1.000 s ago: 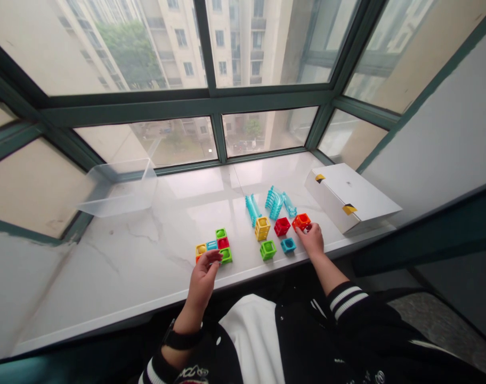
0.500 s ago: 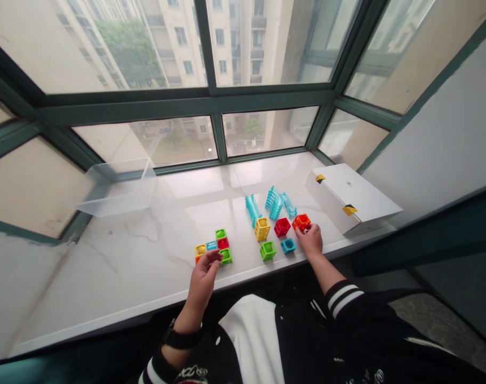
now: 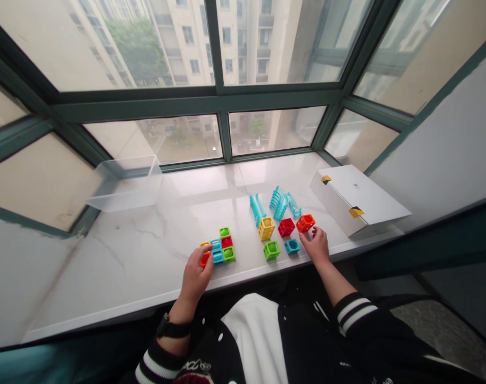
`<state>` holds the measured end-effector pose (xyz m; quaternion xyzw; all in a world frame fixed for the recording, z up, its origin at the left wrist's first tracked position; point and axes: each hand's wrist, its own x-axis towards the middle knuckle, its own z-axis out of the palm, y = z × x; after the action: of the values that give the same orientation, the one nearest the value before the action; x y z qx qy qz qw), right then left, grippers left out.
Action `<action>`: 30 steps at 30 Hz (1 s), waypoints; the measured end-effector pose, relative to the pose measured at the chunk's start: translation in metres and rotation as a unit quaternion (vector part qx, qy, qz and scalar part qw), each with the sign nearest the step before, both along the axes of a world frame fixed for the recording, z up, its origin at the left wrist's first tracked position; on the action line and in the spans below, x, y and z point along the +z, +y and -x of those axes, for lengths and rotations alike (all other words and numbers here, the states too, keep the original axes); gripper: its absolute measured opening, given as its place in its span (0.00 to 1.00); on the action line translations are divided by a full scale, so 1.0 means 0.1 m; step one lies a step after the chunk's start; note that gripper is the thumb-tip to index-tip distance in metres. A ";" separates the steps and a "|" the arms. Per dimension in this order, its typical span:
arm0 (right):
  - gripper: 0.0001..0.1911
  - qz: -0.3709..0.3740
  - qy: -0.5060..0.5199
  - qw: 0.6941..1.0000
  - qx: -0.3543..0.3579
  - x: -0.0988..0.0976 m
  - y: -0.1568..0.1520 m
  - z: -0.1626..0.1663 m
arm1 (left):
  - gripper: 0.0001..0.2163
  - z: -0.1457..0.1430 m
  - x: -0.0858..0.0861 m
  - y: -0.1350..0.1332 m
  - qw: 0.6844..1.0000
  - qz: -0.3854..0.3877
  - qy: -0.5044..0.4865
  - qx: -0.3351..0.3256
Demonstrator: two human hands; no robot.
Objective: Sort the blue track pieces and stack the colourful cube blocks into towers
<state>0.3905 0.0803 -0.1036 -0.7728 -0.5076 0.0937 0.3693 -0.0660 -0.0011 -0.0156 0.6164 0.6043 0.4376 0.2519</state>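
Joined hollow toy blocks form a flat cluster on the white ledge, with a small red block (image 3: 226, 242) beside green and blue ones. My left hand (image 3: 195, 274) is at its left end, thumb and fingers around an orange block (image 3: 205, 260); a yellow block there is partly hidden. My right hand (image 3: 316, 245) has its fingers apart, just below a loose orange-red block (image 3: 306, 223). Close by are a larger red block (image 3: 286, 228), a blue block (image 3: 292, 246), a green block (image 3: 272, 250) and a tall yellow block (image 3: 266, 229).
Clear teal track pieces (image 3: 279, 202) lie behind the loose blocks. A white box (image 3: 361, 200) with yellow-black tabs stands at the right. At the back left is a transparent plastic bin (image 3: 125, 200). The marble ledge (image 3: 147, 266) ends at a front edge near my body, with windows behind.
My right hand has let go of the orange-red block and drawn slightly back toward me. My left hand has slid left along the cluster, uncovering a blue block. The view has shifted slightly.
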 end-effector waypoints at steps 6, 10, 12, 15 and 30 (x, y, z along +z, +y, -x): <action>0.26 -0.109 0.072 0.991 0.001 0.32 -0.26 0.01 | 0.15 0.14 -0.21 0.06 0.995 -0.007 0.097 -0.007; 0.17 -0.152 0.038 0.987 0.039 0.78 -0.28 0.23 | 0.16 0.07 -0.32 0.07 0.989 -0.002 0.141 -0.034; 0.14 -0.160 0.023 0.982 0.095 1.02 -0.28 0.44 | 0.16 0.03 -0.38 0.07 0.986 -0.004 0.164 -0.026; 0.10 -0.191 0.028 0.958 0.214 1.30 -0.32 0.85 | 0.18 0.02 -0.48 0.07 0.981 0.003 0.195 0.013; 0.32 0.205 -0.066 0.828 0.518 0.75 -0.43 2.27 | 0.22 -0.16 -0.55 0.05 0.957 0.067 0.279 -0.036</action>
<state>0.1637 0.0371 -0.0282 -0.4587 -0.8256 0.3219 0.0659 -0.0497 0.0036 -0.0707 0.7171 0.6559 0.1968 0.1294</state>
